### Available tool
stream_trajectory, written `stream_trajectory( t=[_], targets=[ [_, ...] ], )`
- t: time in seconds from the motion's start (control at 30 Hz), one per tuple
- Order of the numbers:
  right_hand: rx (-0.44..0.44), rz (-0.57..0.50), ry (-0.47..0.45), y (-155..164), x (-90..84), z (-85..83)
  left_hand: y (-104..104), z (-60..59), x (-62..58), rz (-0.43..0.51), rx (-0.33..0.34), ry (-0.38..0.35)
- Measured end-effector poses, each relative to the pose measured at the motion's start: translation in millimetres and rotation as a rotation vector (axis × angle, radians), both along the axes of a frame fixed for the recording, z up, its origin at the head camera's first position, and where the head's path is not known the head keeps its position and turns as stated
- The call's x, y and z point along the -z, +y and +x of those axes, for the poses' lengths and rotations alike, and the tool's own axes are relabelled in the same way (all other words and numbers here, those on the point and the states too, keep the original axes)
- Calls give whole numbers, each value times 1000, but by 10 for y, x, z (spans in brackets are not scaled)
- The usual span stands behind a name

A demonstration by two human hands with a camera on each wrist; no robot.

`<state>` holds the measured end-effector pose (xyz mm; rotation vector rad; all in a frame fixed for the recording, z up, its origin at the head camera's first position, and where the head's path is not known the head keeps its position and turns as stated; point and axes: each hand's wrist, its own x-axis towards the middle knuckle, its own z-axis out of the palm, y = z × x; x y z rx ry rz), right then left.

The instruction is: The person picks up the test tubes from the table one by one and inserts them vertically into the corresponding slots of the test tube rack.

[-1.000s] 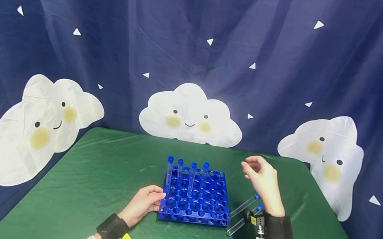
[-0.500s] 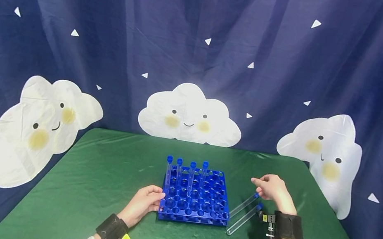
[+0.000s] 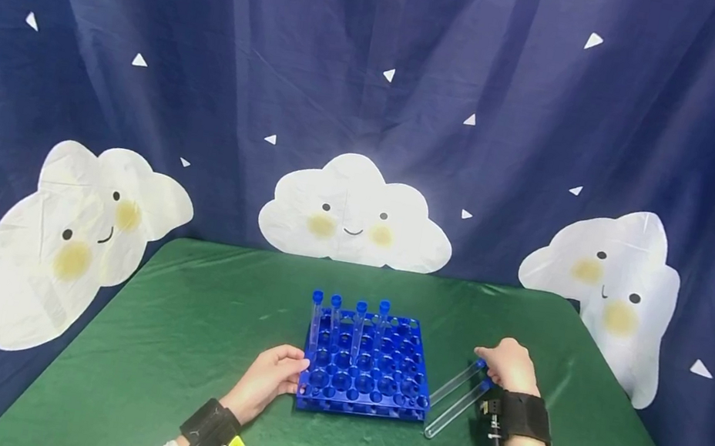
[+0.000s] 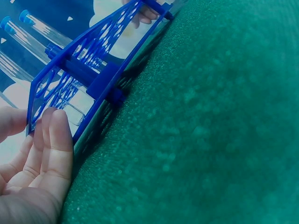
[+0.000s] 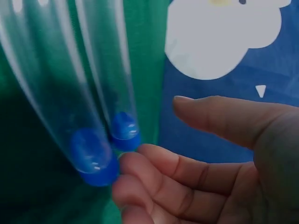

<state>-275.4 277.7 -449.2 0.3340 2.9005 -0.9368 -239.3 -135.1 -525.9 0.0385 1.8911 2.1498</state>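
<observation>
A blue tube rack (image 3: 367,381) stands mid-table with several blue-capped tubes (image 3: 358,324) upright in its back row. My left hand (image 3: 287,369) rests against the rack's left front corner (image 4: 100,88), its straight fingers (image 4: 55,140) touching the edge. Two clear capped tubes (image 3: 455,394) lie side by side on the cloth just right of the rack. My right hand (image 3: 496,358) is at their capped ends. In the right wrist view its fingertips (image 5: 142,154) touch the blue cap (image 5: 125,133) of one tube, with the thumb (image 5: 219,116) spread apart above. The other tube's cap (image 5: 93,161) lies beside it.
The green-clothed table (image 3: 187,321) has rounded far corners. A dark blue curtain with white cloud faces (image 3: 359,215) hangs close behind it. Black wrist straps (image 3: 523,417) sit on both arms.
My right hand has come down from above the table to the capped ends of the two lying tubes. The left hand and the rack have stayed put.
</observation>
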Motion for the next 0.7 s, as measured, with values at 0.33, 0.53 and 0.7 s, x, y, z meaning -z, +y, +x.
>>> stream_trajectory(
  t=[0.33, 0.53, 0.7],
  targets=[
    [-11, 85, -87, 7, 132, -68, 0, -7, -11, -5, -14, -5],
    [30, 128, -75, -1, 165, -88, 3, -4, -10, -3, -8, -6],
    [57, 116, -66, 11, 195, -76, 3, -5, 3, -3, -8, -5]
  ],
)
